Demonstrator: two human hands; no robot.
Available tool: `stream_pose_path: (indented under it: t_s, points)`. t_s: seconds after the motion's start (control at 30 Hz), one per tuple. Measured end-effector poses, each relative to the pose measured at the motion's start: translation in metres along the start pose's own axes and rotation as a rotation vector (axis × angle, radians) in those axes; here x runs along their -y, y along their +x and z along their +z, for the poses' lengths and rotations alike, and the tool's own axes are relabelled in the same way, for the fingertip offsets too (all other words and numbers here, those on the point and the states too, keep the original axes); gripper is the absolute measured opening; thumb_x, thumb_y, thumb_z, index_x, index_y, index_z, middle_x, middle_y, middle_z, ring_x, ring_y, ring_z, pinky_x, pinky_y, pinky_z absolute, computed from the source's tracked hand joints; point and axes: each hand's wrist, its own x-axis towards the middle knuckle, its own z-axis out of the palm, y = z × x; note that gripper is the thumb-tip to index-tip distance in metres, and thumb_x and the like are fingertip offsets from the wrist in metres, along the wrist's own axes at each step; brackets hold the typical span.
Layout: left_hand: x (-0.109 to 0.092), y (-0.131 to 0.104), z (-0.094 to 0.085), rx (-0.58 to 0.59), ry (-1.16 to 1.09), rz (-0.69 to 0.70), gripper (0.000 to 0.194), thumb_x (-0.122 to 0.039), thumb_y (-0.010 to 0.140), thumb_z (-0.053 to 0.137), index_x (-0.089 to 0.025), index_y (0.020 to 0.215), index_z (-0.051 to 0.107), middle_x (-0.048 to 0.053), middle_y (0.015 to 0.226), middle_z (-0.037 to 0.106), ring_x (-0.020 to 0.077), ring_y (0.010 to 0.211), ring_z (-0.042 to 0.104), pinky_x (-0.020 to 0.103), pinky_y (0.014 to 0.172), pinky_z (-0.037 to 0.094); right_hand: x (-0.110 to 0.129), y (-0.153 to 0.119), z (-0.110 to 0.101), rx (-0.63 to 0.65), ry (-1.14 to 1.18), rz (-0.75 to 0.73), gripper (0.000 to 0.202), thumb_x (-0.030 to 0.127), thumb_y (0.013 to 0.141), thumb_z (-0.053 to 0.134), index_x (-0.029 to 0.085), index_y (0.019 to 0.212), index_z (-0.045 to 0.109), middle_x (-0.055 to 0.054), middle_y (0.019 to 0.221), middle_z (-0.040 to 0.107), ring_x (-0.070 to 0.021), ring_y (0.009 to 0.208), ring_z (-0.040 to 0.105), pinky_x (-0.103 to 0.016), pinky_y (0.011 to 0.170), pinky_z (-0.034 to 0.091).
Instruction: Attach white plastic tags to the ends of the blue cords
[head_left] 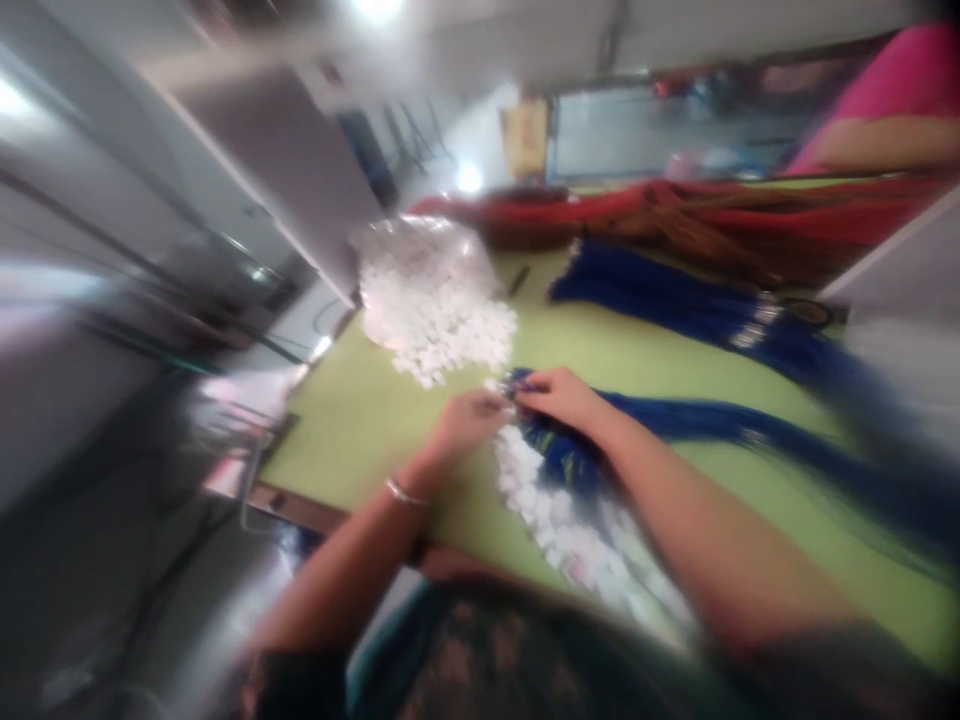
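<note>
My left hand [471, 420], a silver bangle on its wrist, is closed in a pinch at the end of a long blue strip of fabric or threads [682, 415]. Blur hides what lies between its fingertips. Close beside it, my right hand [562, 398] is closed on the end of the blue strip. A bunched blue part with yellowish marks [562, 455] hangs below this hand. Nearer my body, many small white pieces [555, 525] form a band along the table edge. Beyond my left hand, a heap of similar white pieces [450, 330] spills from a clear plastic bag [420, 240].
On the green table [352, 420] lies a second blue bundle [660, 290] with pale bands. Red and brown cloth [675, 215] runs along the back. A person in pink [907, 85] is at the far right. A grey panel [277, 150] stands at the left.
</note>
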Motion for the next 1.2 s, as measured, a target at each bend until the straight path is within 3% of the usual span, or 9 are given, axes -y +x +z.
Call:
stream_pose_path:
  t_s: [0.13,0.23,0.3,0.37,0.4,0.5,0.8,1.03,1.2]
  points:
    - [-0.008,-0.023,-0.006,0.246,0.129,0.007,0.018,-0.03,0.073,0.069,-0.016,0.085,0.072,0.009,0.078,0.071,0.017,0.069,0.064,0.029,0.067,0.051,0.005,-0.004,-0.001,0.052,0.215,0.086,0.024,0.036,0.07,0.068,0.012,0.074,0.068,-0.003,0.064,0.066,-0.0116,0.057,0.056,-0.026,0.058,0.044]
    - [-0.014,-0.024,-0.021,0.284,0.242,0.124,0.021,-0.034,0.078,0.064,-0.017,0.088,0.073,0.01,0.088,0.071,0.0194,0.078,0.065,0.032,0.075,0.05,0.003,-0.005,-0.002,0.186,0.307,0.079,0.027,0.033,0.066,0.072,0.012,0.083,0.069,-0.002,0.068,0.067,-0.0113,0.058,0.058,-0.026,0.06,0.046]
    - [-0.015,-0.012,-0.037,0.115,0.409,0.164,0.025,-0.037,0.08,0.06,-0.017,0.086,0.073,0.011,0.089,0.07,0.0218,0.082,0.063,0.034,0.077,0.048,0.0,-0.005,-0.002,0.227,0.364,0.062,0.028,0.03,0.064,0.073,0.013,0.085,0.067,0.0,0.067,0.066,-0.0105,0.057,0.057,-0.026,0.06,0.047]
    - [-0.014,0.006,-0.053,-0.224,0.614,0.119,0.028,-0.037,0.082,0.057,-0.015,0.091,0.072,0.012,0.088,0.068,0.0241,0.081,0.061,0.037,0.076,0.047,-0.001,-0.005,-0.002,0.234,0.406,0.067,0.023,0.027,0.064,0.071,0.013,0.081,0.064,0.001,0.063,0.065,-0.0099,0.056,0.056,-0.026,0.06,0.047]
    - [-0.012,0.016,-0.059,-0.311,0.713,0.093,0.029,-0.034,0.081,0.057,-0.014,0.097,0.071,0.013,0.09,0.067,0.0256,0.083,0.06,0.038,0.078,0.046,-0.001,-0.005,-0.001,0.224,0.41,0.074,0.019,0.025,0.065,0.07,0.013,0.077,0.062,0.001,0.059,0.063,-0.0095,0.054,0.055,-0.025,0.059,0.047]
    - [-0.002,0.036,-0.067,-0.328,0.939,0.078,0.027,-0.025,0.081,0.054,-0.013,0.1,0.069,0.016,0.095,0.064,0.0287,0.089,0.058,0.04,0.081,0.045,0.002,-0.004,0.003,0.148,0.37,0.097,0.009,0.021,0.067,0.063,0.015,0.068,0.056,0.004,0.05,0.056,-0.0079,0.047,0.05,-0.024,0.055,0.045]
    - [0.003,0.032,-0.048,-0.341,0.873,0.216,0.031,-0.023,0.083,0.048,-0.015,0.106,0.067,0.014,0.108,0.06,0.0252,0.093,0.058,0.036,0.084,0.045,0.003,0.0,0.013,-0.072,0.138,0.065,0.008,0.021,0.066,0.055,0.015,0.067,0.06,0.003,0.055,0.054,-0.0078,0.048,0.046,-0.02,0.047,0.039]
    - [-0.002,0.04,-0.012,-0.137,0.78,0.209,0.022,-0.022,0.077,0.057,-0.017,0.093,0.071,0.01,0.086,0.065,0.0254,0.086,0.057,0.036,0.08,0.044,-0.003,0.001,0.015,-0.152,0.053,-0.026,0.01,0.024,0.063,0.055,0.015,0.065,0.059,0.003,0.058,0.055,-0.0094,0.054,0.046,-0.021,0.053,0.038]
    - [0.003,0.037,-0.019,-0.214,0.836,0.238,0.024,-0.018,0.08,0.052,-0.018,0.094,0.072,0.012,0.092,0.066,0.0265,0.09,0.059,0.038,0.083,0.044,0.0,-0.001,0.015,-0.147,0.077,-0.018,0.01,0.024,0.064,0.056,0.015,0.064,0.059,0.002,0.059,0.056,-0.0091,0.056,0.046,-0.021,0.053,0.036]
